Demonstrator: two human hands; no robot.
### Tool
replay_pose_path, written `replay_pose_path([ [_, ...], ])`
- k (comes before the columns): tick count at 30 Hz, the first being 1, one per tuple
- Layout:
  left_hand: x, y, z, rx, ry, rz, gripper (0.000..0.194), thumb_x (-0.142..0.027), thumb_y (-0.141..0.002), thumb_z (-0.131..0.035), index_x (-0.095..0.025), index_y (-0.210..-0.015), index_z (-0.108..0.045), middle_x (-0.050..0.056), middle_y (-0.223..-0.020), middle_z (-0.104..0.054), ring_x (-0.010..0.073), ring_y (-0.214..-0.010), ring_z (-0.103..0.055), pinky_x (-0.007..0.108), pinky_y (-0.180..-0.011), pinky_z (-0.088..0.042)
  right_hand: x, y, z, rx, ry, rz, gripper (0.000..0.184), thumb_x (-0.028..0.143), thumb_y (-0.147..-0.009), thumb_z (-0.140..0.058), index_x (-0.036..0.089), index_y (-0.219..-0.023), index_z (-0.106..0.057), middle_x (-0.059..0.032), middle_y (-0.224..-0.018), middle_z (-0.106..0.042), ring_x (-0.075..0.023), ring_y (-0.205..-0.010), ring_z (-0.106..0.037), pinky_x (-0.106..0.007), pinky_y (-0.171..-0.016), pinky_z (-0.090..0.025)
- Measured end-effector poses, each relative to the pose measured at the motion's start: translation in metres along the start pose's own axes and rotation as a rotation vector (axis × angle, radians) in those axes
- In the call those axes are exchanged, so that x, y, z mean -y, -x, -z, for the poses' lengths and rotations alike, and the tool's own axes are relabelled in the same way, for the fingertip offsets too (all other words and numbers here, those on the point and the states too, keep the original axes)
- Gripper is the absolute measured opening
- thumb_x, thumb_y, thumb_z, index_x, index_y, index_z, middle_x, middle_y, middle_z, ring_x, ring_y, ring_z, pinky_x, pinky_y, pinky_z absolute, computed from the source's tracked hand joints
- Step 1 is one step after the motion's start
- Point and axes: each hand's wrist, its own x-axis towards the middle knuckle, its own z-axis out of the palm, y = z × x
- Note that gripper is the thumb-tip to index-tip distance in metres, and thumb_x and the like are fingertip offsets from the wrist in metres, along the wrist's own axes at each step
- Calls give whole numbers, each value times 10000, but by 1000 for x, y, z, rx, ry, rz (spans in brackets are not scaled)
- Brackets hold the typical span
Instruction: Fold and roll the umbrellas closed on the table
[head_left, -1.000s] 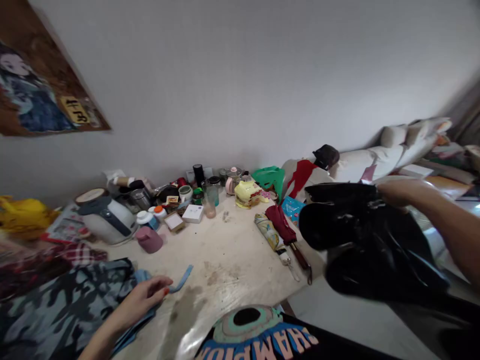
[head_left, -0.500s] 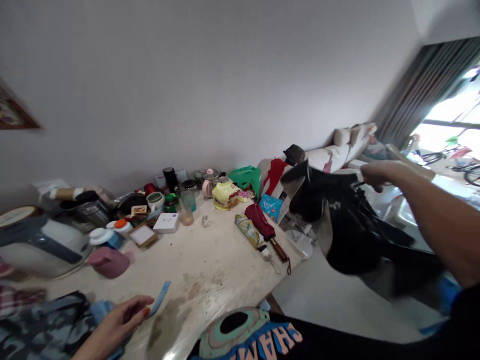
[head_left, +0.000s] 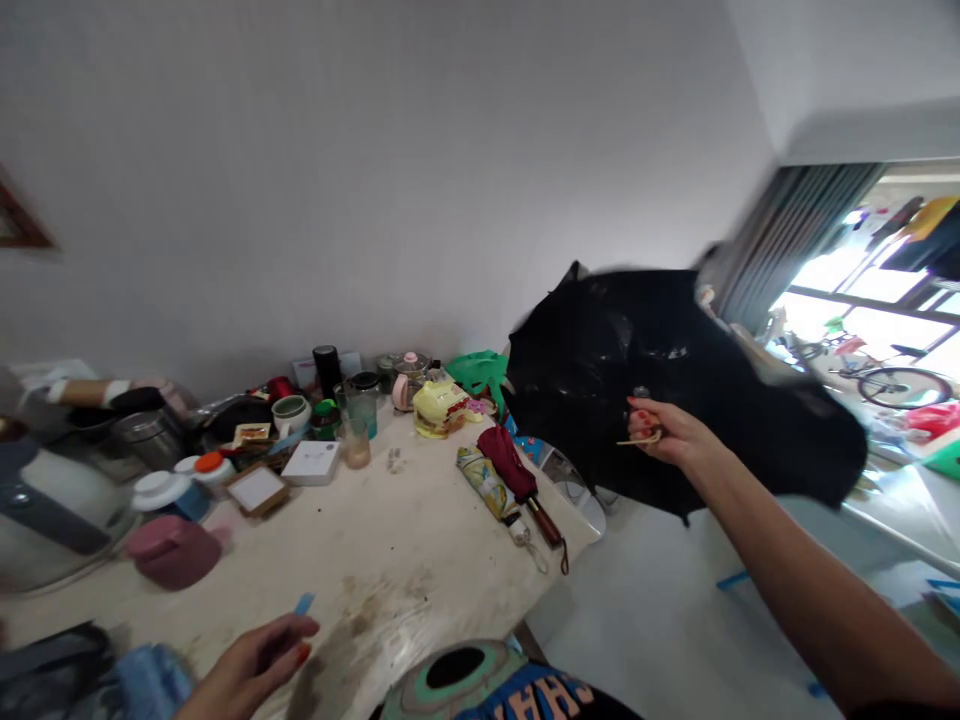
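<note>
A black umbrella spreads out at the right of the head view, its canopy partly open. My right hand is closed around its handle, which the fingers mostly hide; a pale thin cord crosses them. At the table's near side, my left hand has loosely bent fingers, with the thumb apart from them. The end of a blue strip shows just beyond its fingertips. Two folded umbrellas, a yellow patterned one and a dark red one, lie side by side at the table's right edge.
The pale table has dark stains near the front. Along the wall stand a kettle, a pink lid-like object, a white box, cups and jars. A yellow bag sits beside a green basket. Blue cloth lies front left.
The black umbrella has gone from hanging loosely folded to spread wide, and my right hand has turned with it. My left hand has shifted rightward over the blue strip, covering more of it.
</note>
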Motion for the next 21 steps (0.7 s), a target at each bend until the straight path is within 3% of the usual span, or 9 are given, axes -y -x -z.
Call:
replay_pose_path([
  [2, -22, -1, -5, 32, -24, -17, 531, -667, -686, -599, -219, -948, -710, 44, -831, -695, 248, -800, -628, 335, -744, -522, 3, 12, -22, 55, -121, -90, 359, 152, -931, -438, 203, -590, -337, 76, -412, -365, -29, -329, -327, -120, -340, -294],
  [6, -84, 3, -25, 144, 23, -96, 499, -640, -721, -601, -201, -941, -692, 38, -808, -659, 200, -779, -582, 296, -732, -485, -8, 42, -77, 66, -360, -103, 346, 186, -936, -402, 212, -608, -295, 72, -418, -359, -40, -325, -334, -127, -330, -297],
  [11, -155, 10, -53, 312, 387, -226, 482, -581, -747, -654, -143, -948, -664, 76, -866, -647, 159, -784, -554, 270, -715, -428, -57, 90, -133, 410, -437, -381, 316, 177, -925, -438, 204, -632, -324, 80, -446, -363, -33, -339, -355, -124, -353, -332],
  [14, -187, 12, -61, 277, 647, -300, 514, -581, -755, -655, -125, -992, -664, 95, -873, -654, 131, -715, -550, 267, -691, -417, -88, 115, -152, 531, -450, -449, 256, 139, -910, -456, 190, -671, -383, 88, -457, -364, -34, -351, -370, -125, -366, -342],
  [18, -222, 10, -66, 271, 917, -295, 492, -506, -772, -685, -117, -1071, -652, 136, -983, -663, 156, -829, -613, 258, -714, -437, -128, 139, -178, 652, -374, -544, 198, 130, -815, -593, 167, -681, -452, 81, -462, -402, -27, -359, -381, -126, -373, -347],
  [21, -235, 3, -69, 178, 1026, -253, 453, -483, -734, -733, -113, -981, -652, 96, -872, -668, 140, -764, -632, 251, -704, -453, -153, 159, -193, 726, -321, -572, 252, 160, -690, -734, 148, -664, -483, 66, -479, -454, -15, -370, -393, -119, -375, -335],
])
